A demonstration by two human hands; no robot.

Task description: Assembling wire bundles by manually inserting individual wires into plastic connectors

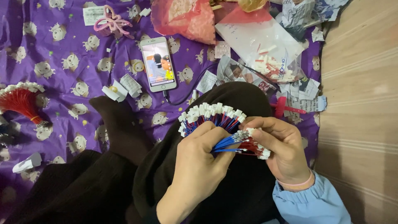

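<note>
Gripping a fan of thin blue and red wires, the left hand curls its fingers shut around the stems, thumb pressed across the front. Each wire ends in a small white plastic plug, and the plugs stand in a bumpy arc above the knuckles. The right hand comes in from the side with its wrist bent and its fingers closed on a smaller bunch of the same wires, whose plugs sit under its fingertips. Both bunches touch where the hands meet, over a lap covered in dark, soft cloth. A pale blue gathered cuff and a pink band ring the right wrist.

Beyond the lap lies a purple sheet, wrinkled and printed with small pale animals. A phone rests flat on it just above the wires, its screen lit and a dark cable running from its lower end. At the sheet's left edge lies a tied bundle of red wires with white tips, well apart from the hands. A pink hair claw sits near the top. A clear plastic bag holding loose white plugs lies up right, beside a crumpled red bag and torn paper scraps. A strip of pale wooden floor runs down the right side, just beside the right hand.
</note>
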